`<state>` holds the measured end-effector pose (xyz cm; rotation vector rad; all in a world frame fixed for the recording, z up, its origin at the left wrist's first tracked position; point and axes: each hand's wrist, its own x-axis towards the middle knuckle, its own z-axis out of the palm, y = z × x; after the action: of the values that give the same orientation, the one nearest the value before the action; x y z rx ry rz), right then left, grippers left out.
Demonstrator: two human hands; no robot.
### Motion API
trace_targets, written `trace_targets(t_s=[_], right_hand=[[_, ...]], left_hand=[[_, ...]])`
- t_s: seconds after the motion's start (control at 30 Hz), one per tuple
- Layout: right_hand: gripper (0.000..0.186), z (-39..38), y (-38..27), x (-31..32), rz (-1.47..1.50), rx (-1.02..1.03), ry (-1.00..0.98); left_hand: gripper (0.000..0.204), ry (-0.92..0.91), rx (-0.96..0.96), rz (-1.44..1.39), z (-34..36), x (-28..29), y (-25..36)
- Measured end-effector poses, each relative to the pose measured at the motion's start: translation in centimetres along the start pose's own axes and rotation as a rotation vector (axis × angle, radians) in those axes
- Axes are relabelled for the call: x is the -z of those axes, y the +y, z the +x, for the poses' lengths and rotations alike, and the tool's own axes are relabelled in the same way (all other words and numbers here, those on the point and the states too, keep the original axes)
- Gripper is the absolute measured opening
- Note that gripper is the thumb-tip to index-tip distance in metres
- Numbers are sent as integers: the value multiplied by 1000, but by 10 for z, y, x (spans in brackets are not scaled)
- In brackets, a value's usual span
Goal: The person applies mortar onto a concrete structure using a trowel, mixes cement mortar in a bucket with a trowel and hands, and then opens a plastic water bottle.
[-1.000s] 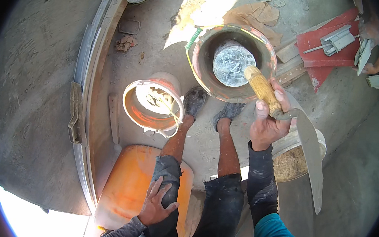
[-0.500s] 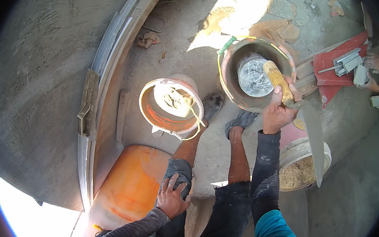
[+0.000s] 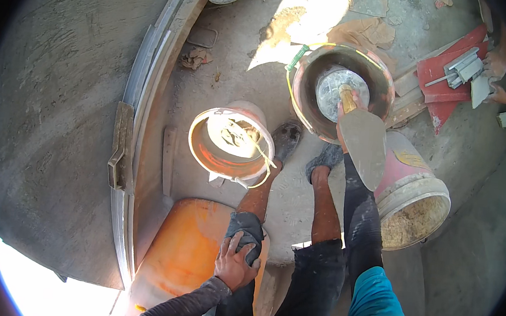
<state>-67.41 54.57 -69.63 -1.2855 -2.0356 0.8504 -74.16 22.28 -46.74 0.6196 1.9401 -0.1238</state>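
From where I stand, the trowel [image 3: 363, 146] is up in the person's right hand [image 3: 341, 135], over the near rim of the large bucket [image 3: 385, 91], its blade slanting back above the sleeved forearm. The wooden handle [image 3: 347, 99] points out over the pale, round surface [image 3: 332, 93] down inside. The right fingers look closed around that handle, though the blade covers much of the grip and I can't make out every finger. The left hand [image 3: 236, 263] lies on the knee, its fingers loosely spread and holding nothing.

I'd judge the trowel light enough for one hand, with its weight pulling toward the broad metal end. The blade looks thin and stiff, perhaps giving a little near the tip, and hardly fragile. The wood should grip well dry; smeared with wet grit, it might turn slippery. The place to hold it is around the wood, close to the blade, clear of the metal edges.

To the right, a pinkish bucket [image 3: 447, 203] lies tipped toward the person; a smaller bucket [image 3: 195, 131] leans on the left.
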Motion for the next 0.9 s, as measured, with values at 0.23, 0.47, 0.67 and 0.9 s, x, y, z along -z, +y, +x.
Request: trace_targets(t_s=[0.23, 0.47, 0.67, 0.9], right_hand=[[26, -6, 3, 12, -95, 71, -117], [25, 15, -44, 19, 826, 3, 167], [19, 34, 33, -54, 70, 33, 90], [23, 24, 50, -48, -186, 289, -66]], left_hand=[[38, -38, 0, 38, -14, 4, -1], [36, -6, 44, 10, -7, 21, 5], [35, -19, -22, 10, -1, 13, 4], [37, -73, 45, 1, 0, 27, 11]])
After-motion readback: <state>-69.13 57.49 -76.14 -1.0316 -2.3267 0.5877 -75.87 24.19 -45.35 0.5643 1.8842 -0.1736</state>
